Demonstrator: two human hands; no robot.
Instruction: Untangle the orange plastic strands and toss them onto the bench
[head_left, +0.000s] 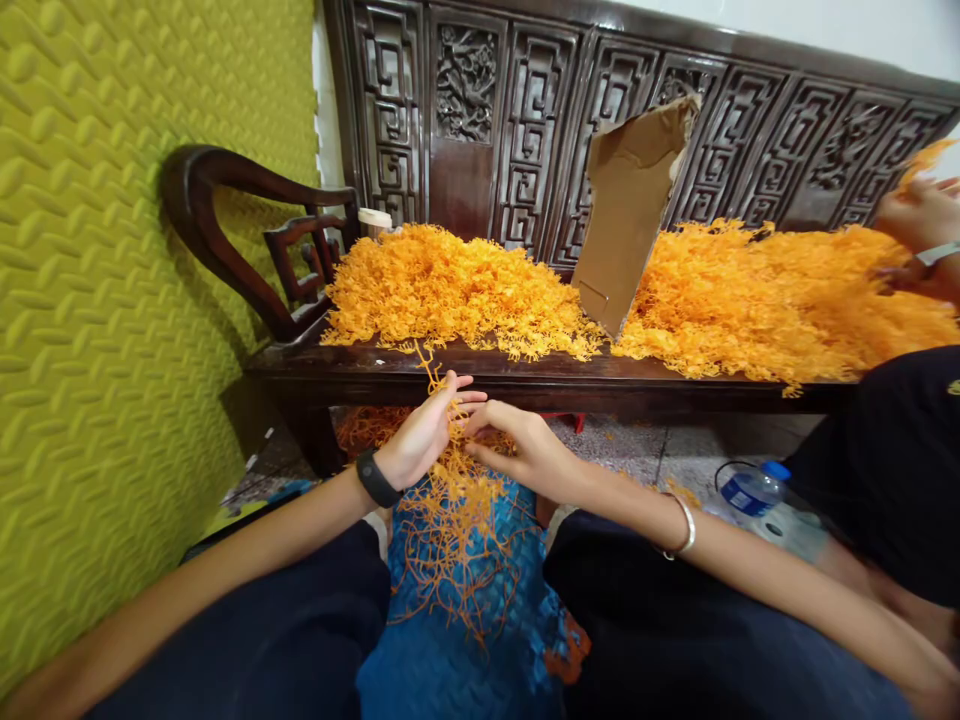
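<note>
My left hand (420, 435), with a black band at its wrist, is closed around a bunch of thin orange plastic strands (429, 368) whose ends poke up above the thumb. From the right, my right hand (529, 450) meets it with fingers bent in a pinch at the same bunch; what lies between its fingertips is partly hidden. Below both hands, a tangle of orange strands and small pieces (469, 530) lies over a blue textured sheet (427, 670) between my legs. Just beyond is a heap of small orange plastic pieces (450, 290) on the dark wooden bench (525, 380).
A cardboard divider (626, 210) stands between this heap and a second orange heap (750, 300). At the right, another person's hand (919, 215) holds orange pieces. A blue-capped bottle (754, 490) is at the lower right. A yellow padded wall (112, 300) borders the left.
</note>
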